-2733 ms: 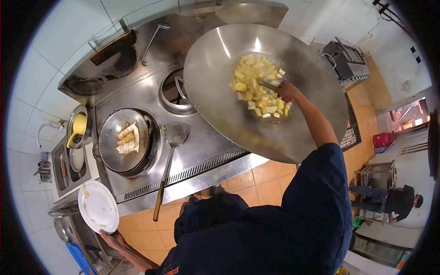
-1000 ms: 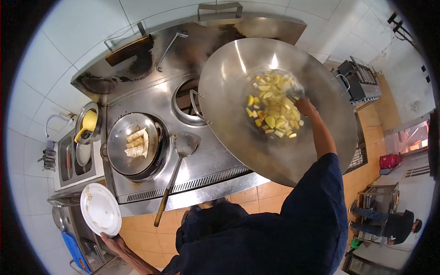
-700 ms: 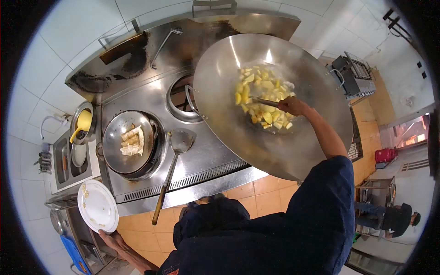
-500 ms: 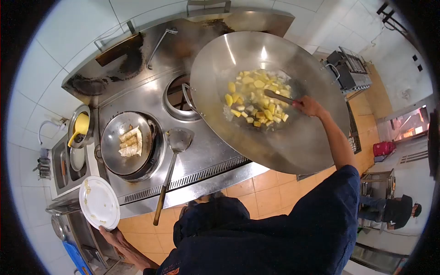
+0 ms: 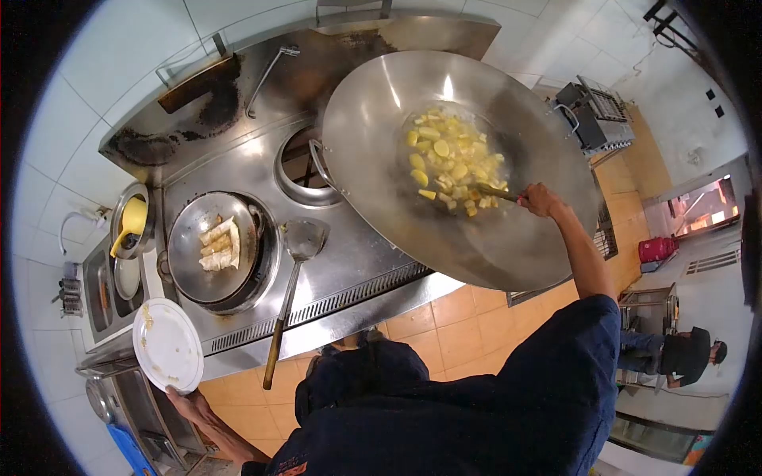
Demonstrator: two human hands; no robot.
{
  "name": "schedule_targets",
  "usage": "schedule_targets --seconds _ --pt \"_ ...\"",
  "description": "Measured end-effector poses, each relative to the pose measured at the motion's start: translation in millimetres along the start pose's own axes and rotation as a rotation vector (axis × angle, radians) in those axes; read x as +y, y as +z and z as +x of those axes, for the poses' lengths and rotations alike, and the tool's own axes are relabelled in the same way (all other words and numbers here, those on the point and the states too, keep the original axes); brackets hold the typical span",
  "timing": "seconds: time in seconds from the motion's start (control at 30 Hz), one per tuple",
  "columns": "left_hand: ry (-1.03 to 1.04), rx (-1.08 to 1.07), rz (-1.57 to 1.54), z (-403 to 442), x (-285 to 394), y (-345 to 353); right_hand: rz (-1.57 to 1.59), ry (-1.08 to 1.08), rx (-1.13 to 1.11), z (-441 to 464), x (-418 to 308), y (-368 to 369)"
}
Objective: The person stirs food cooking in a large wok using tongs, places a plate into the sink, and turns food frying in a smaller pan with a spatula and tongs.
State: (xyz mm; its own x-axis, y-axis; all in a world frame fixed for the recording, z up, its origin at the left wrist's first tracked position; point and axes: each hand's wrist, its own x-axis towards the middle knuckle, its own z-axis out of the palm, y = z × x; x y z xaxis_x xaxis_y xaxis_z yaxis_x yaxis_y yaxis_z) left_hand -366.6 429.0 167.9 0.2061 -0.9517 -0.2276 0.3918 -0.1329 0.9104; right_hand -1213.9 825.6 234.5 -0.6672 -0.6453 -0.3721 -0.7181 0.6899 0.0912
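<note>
A steel stove [image 5: 349,246] carries a pan [image 5: 190,258] at its left end and a spatula [image 5: 302,243], handle jutting past the front edge; a wok [image 5: 508,238] covers its right end.

White plate [image 5: 171,341]; yellow chunks [image 5: 458,170]; navy sleeve [image 5: 571,345]; orange floor tiles [image 5: 458,341].

You've got a pan [image 5: 184,258] with a few lightly browned rolls [image 5: 222,242] in it sitting at the left of your steel bench [image 5: 353,238]. Just right of that there's a wide spatula [image 5: 305,238], its wooden handle poking out past the near edge. Over by your sink [image 5: 99,287], a yellow scoop [image 5: 135,214] sits in a metal bowl [image 5: 149,226]. Way off right, somebody [image 5: 684,355] in a black top and jeans.
</note>
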Motion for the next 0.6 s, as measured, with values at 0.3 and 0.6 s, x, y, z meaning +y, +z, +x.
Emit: schedule_targets --seconds 0.3,0.6 --pt "-0.061 0.016 0.025 13 -1 -25 0.046 -0.063 0.161 -3 -16 -17" --pt "-0.057 0.011 -0.020 4 -7 -35 0.189 -0.179 0.065 16 -89 -21"
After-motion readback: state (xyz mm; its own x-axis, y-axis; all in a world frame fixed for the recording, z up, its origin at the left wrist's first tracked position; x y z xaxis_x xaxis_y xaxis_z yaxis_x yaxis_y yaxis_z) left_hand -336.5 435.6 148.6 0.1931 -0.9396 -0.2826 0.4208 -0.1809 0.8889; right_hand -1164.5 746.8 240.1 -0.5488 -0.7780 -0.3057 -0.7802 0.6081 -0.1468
